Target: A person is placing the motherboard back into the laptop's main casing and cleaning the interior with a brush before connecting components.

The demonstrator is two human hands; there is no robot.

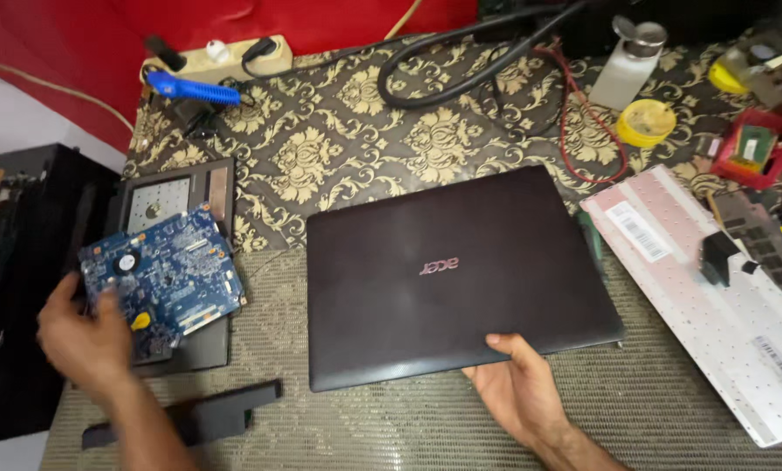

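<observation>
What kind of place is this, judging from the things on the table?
Probably an electronics repair bench: the left hand holds a bare blue circuit board, the right hand grips a closed laptop, beside a detached keyboard.

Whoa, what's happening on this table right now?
A person is working over a taken-apart laptop. Their left hand holds a blue circuit board above a grey laptop base shell at the left. Their right hand grips the near edge of a closed dark laptop lid lying flat in the middle of the table. A detached keyboard lies back-side up at the right, and a long black battery rests near the front.
</observation>
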